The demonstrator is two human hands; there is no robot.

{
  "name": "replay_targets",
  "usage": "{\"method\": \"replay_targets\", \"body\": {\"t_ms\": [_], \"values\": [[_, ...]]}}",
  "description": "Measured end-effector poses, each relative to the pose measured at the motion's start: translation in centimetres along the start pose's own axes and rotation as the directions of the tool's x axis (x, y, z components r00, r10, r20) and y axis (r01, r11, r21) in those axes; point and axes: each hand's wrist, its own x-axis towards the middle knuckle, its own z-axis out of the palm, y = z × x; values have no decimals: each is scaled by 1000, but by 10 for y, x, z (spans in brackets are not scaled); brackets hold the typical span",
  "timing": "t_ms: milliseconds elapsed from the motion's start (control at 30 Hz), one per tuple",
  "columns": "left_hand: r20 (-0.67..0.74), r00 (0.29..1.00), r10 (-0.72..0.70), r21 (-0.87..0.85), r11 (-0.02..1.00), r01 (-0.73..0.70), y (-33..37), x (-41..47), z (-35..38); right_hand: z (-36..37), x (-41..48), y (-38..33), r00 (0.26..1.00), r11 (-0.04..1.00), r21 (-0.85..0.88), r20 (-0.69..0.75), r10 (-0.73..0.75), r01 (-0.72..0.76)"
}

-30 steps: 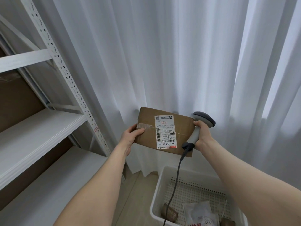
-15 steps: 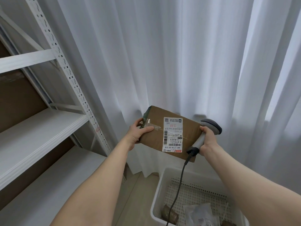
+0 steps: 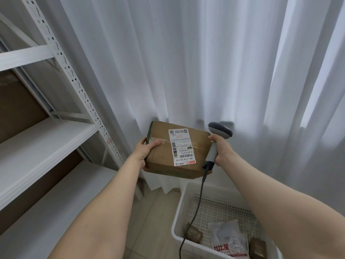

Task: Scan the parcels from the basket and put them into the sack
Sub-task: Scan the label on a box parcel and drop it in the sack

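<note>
White curtains [image 3: 186,62] hang behind the brown parcel [image 3: 162,159], which is held in the air above and left of the basket [image 3: 180,210] with its label [image 3: 182,147] facing the camera. The left hand [image 3: 145,152] has its fingers gripping the parcel's left edge. The right hand [image 3: 222,149] has its fingers wrapped round the scanner [image 3: 212,152] handle beside the right edge, head aimed away from the label. Scanning looks not yet done, so the head must next swing onto the barcode. No sack is in view.
</note>
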Motion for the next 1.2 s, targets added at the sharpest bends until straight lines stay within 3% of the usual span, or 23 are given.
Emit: {"method": "replay_targets", "body": {"t_ms": [167, 400, 767, 1200], "values": [[-132, 991, 9, -60, 998, -17, -11, 3, -11, 9, 1, 13, 994, 970, -222, 45, -95, 102], [-271, 962, 36, -104, 992, -66, -19, 6, -26, 16, -14, 26, 945, 834, -532, 325, 42, 146], [-245, 969, -23, -129, 992, -9, -28, 25, -65, 31, -28, 27, 905, 712, -660, 418, 80, 242], [-178, 983, -45, -175, 985, 14, -34, 35, -69, 40, -52, 27, 945, 695, -700, 315, 91, 167]]}}
